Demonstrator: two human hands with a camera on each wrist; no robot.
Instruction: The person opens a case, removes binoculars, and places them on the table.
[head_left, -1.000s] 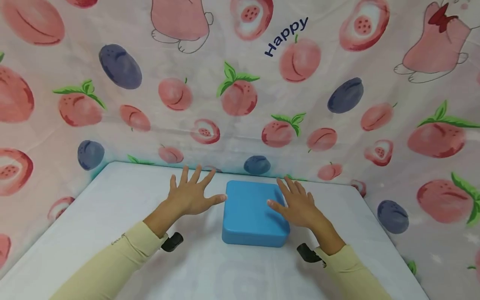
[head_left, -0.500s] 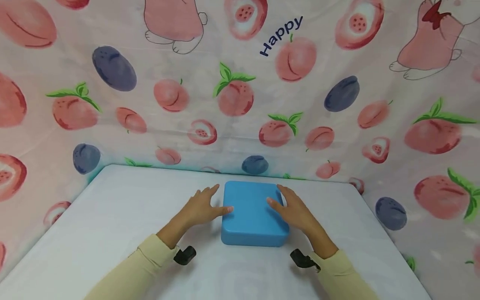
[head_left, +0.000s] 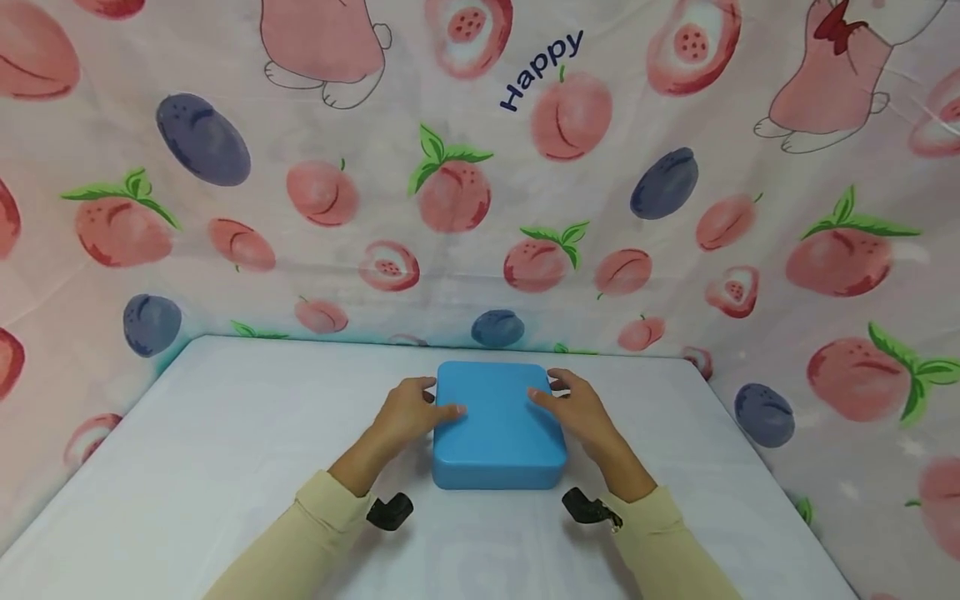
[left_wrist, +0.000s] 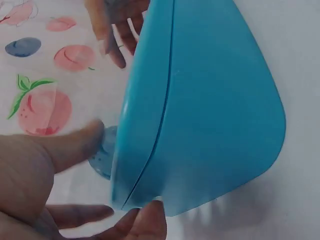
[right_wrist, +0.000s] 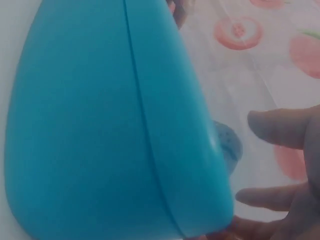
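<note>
A blue box [head_left: 495, 425] with rounded corners and a smooth lid lies on the white table. In both wrist views a seam runs round its side below the lid. My left hand [head_left: 405, 417] is at its left side, thumb over the lid's edge. In the left wrist view the left fingertips [left_wrist: 152, 220] are right at the box's side, while the thumb stands a little off the lid. At the opposite side is my right hand [head_left: 581, 408], fingers bent beside the far right corner. The right thumb [right_wrist: 277, 127] shows apart from the lid in the right wrist view.
The white table [head_left: 285, 400] stretches out on both sides of the box. Behind it hangs a cloth [head_left: 360, 133] printed with peaches and plums. A small black device [head_left: 390, 511] sits at the left cuff, another black device [head_left: 588, 506] at the right.
My left hand has come down and right from spread fingers to the box's left side. The right hand's fingers have bent in at the right side. The whole view has shifted slightly.
</note>
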